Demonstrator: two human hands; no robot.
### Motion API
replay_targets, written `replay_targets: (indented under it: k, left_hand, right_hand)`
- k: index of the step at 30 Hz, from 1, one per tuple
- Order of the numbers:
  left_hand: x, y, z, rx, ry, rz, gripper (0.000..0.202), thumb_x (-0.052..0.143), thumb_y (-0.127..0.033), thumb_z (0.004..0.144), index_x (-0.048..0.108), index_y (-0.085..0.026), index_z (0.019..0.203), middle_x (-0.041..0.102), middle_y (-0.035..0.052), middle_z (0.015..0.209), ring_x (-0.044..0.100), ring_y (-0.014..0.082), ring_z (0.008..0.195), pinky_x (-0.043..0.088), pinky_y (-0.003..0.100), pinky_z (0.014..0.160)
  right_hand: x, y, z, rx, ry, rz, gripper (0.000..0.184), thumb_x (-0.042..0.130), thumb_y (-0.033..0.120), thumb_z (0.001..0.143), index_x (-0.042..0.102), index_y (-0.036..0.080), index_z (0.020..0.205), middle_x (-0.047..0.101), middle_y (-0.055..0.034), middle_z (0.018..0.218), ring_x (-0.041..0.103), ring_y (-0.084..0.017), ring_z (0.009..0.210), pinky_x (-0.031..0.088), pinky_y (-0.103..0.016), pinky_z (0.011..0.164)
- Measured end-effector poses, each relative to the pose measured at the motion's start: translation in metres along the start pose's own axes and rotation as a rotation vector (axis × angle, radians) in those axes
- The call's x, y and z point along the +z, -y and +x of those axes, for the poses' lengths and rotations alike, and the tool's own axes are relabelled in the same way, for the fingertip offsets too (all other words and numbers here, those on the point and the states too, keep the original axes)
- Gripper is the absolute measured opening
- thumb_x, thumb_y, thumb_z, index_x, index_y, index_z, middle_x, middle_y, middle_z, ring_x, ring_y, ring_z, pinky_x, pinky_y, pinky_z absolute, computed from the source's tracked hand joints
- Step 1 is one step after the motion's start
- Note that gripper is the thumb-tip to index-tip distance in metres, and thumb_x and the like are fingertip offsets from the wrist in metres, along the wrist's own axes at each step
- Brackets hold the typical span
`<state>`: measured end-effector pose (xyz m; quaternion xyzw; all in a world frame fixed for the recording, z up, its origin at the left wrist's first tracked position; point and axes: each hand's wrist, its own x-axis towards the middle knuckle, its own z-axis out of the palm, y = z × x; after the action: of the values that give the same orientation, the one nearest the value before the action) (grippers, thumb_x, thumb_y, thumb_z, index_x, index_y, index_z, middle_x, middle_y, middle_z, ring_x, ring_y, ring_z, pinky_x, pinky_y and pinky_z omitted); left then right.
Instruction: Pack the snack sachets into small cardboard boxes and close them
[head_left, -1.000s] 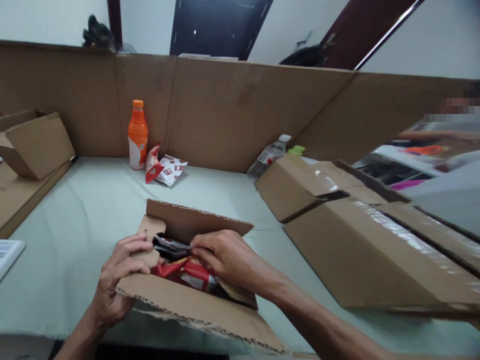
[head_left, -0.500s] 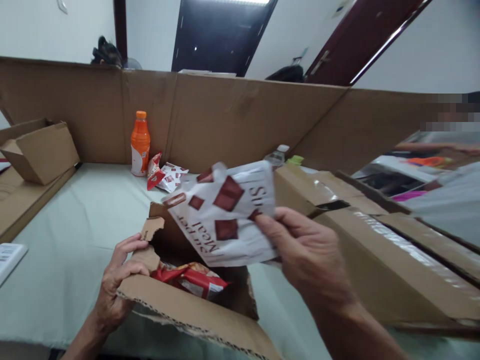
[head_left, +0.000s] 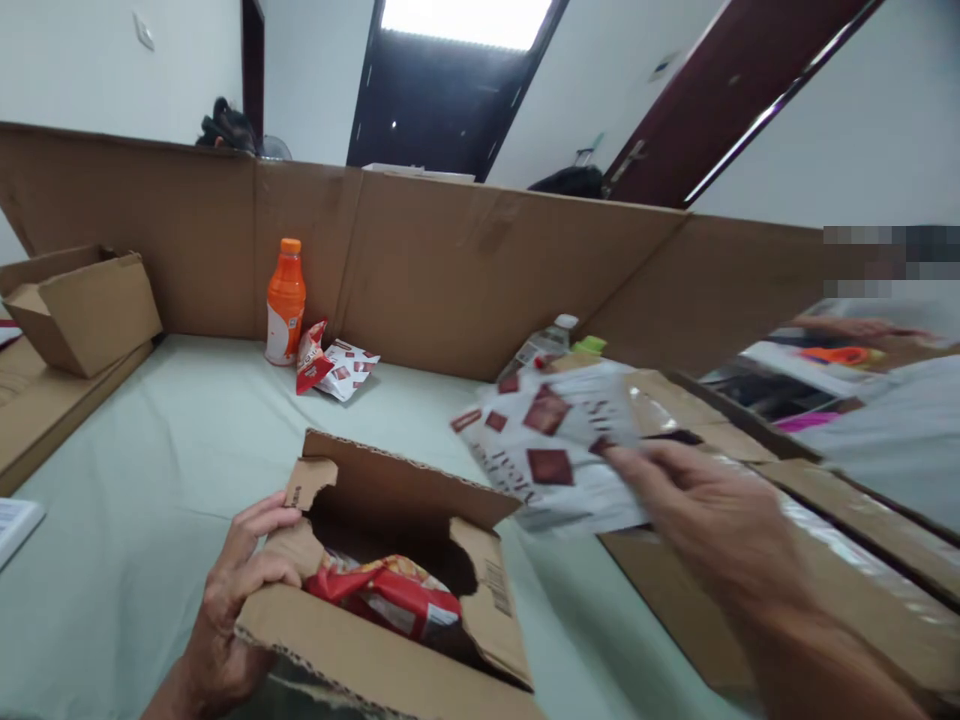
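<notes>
My left hand (head_left: 236,590) grips the torn left flap of a small open cardboard box (head_left: 390,640) at the near edge of the table. Inside the box lies a red snack packet (head_left: 390,595). My right hand (head_left: 712,520), blurred by motion, holds a white packet with dark red squares (head_left: 555,455) in the air to the right of the box, above the flattened cartons.
An orange drink bottle (head_left: 286,300) and two small packets (head_left: 334,368) stand at the back by the cardboard wall (head_left: 450,270). A clear water bottle (head_left: 544,345) lies behind flattened cartons (head_left: 825,540) on the right. Another open box (head_left: 82,305) sits far left. Another person works beyond the right wall.
My right hand drew the white packet out of the box, lifted it, and has now carried it rightwards over the flat cartons. The left hand stays on the flap.
</notes>
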<state>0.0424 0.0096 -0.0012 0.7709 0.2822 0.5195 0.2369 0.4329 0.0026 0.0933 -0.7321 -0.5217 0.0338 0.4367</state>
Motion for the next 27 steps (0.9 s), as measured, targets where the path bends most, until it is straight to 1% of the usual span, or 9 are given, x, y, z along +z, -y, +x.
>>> replay_targets:
  k: [3, 7, 10, 12, 14, 17, 22, 24, 27]
  left_hand:
    - [-0.001, 0.000, -0.001, 0.006, 0.018, 0.030, 0.044, 0.053, -0.065, 0.096, 0.066, -0.024, 0.091, 0.064, 0.0142, 0.130, 0.052, 0.0362, 0.134, 0.050, 0.048, 0.102]
    - [-0.001, 0.000, 0.001, 0.044, 0.016, 0.085, 0.042, 0.054, -0.065, 0.096, 0.064, -0.025, 0.093, 0.066, 0.0125, 0.129, 0.055, 0.0321, 0.132, 0.051, 0.042, 0.102]
    - [-0.001, 0.001, 0.003, 0.049, 0.014, 0.101, 0.041, 0.052, -0.065, 0.097, 0.063, -0.025, 0.095, 0.066, 0.0116, 0.130, 0.055, 0.0302, 0.133, 0.051, 0.040, 0.101]
    - [0.000, 0.003, 0.002, 0.040, 0.008, 0.105, 0.041, 0.052, -0.065, 0.097, 0.064, -0.025, 0.095, 0.066, 0.0116, 0.130, 0.055, 0.0303, 0.133, 0.052, 0.041, 0.101]
    - [0.000, 0.003, 0.001, 0.036, -0.002, 0.097, 0.040, 0.054, -0.064, 0.096, 0.064, -0.025, 0.095, 0.066, 0.0121, 0.129, 0.055, 0.0313, 0.132, 0.052, 0.042, 0.100]
    - [0.001, 0.004, 0.000, 0.039, -0.003, 0.062, 0.045, 0.054, -0.068, 0.094, 0.066, -0.025, 0.095, 0.067, 0.0136, 0.128, 0.056, 0.0342, 0.131, 0.053, 0.045, 0.099]
    - [0.002, 0.007, 0.004, 0.043, 0.004, -0.022, 0.043, 0.054, -0.066, 0.095, 0.064, -0.024, 0.095, 0.067, 0.0145, 0.125, 0.056, 0.0350, 0.132, 0.052, 0.048, 0.101]
    - [0.002, 0.009, 0.006, 0.032, 0.013, -0.053, 0.045, 0.051, -0.068, 0.096, 0.063, -0.024, 0.094, 0.067, 0.0140, 0.125, 0.056, 0.0337, 0.133, 0.052, 0.048, 0.101]
    - [0.003, 0.010, 0.007, 0.029, 0.028, -0.062, 0.043, 0.050, -0.066, 0.098, 0.062, -0.024, 0.093, 0.066, 0.0132, 0.125, 0.055, 0.0319, 0.132, 0.051, 0.047, 0.102]
  right_hand:
    - [0.028, -0.018, 0.010, 0.010, 0.268, -0.005, 0.042, 0.062, 0.062, 0.070, 0.061, 0.024, 0.053, 0.053, -0.0002, 0.045, 0.046, -0.017, 0.043, 0.033, -0.031, 0.043]
    - [0.075, -0.011, 0.037, -0.014, 0.274, 0.069, 0.042, 0.066, 0.058, 0.064, 0.054, 0.022, 0.044, 0.048, 0.0015, 0.041, 0.041, -0.013, 0.043, 0.028, -0.026, 0.041]
    - [0.104, 0.014, 0.067, -0.037, 0.185, 0.193, 0.033, 0.063, 0.053, 0.072, 0.066, 0.021, 0.063, 0.062, -0.0009, 0.055, 0.054, -0.015, 0.053, 0.036, -0.025, 0.046]
    - [0.117, 0.034, 0.080, -0.061, 0.137, 0.305, 0.039, 0.055, 0.054, 0.080, 0.070, 0.018, 0.085, 0.074, -0.0060, 0.078, 0.065, -0.017, 0.065, 0.047, -0.025, 0.054]
    - [0.124, 0.052, 0.079, -0.092, 0.126, 0.402, 0.046, 0.050, 0.055, 0.085, 0.069, 0.016, 0.100, 0.077, -0.0108, 0.095, 0.071, -0.017, 0.074, 0.054, -0.028, 0.063]
    - [0.117, 0.071, 0.046, -0.164, 0.164, 0.481, 0.039, 0.057, 0.052, 0.088, 0.071, 0.017, 0.097, 0.078, -0.0106, 0.090, 0.073, -0.018, 0.071, 0.057, -0.031, 0.066]
    - [0.080, 0.082, -0.019, -0.371, 0.358, 0.395, 0.025, 0.063, 0.040, 0.092, 0.077, 0.020, 0.089, 0.078, -0.0050, 0.074, 0.073, -0.018, 0.065, 0.061, -0.030, 0.064]
    - [0.067, 0.084, -0.026, -0.429, 0.416, 0.320, 0.023, 0.061, 0.036, 0.093, 0.078, 0.021, 0.089, 0.078, -0.0038, 0.073, 0.074, -0.018, 0.066, 0.061, -0.029, 0.065]
    - [0.056, 0.087, -0.022, -0.441, 0.406, 0.234, 0.025, 0.059, 0.037, 0.094, 0.078, 0.021, 0.090, 0.078, -0.0041, 0.073, 0.074, -0.019, 0.064, 0.061, -0.028, 0.064]
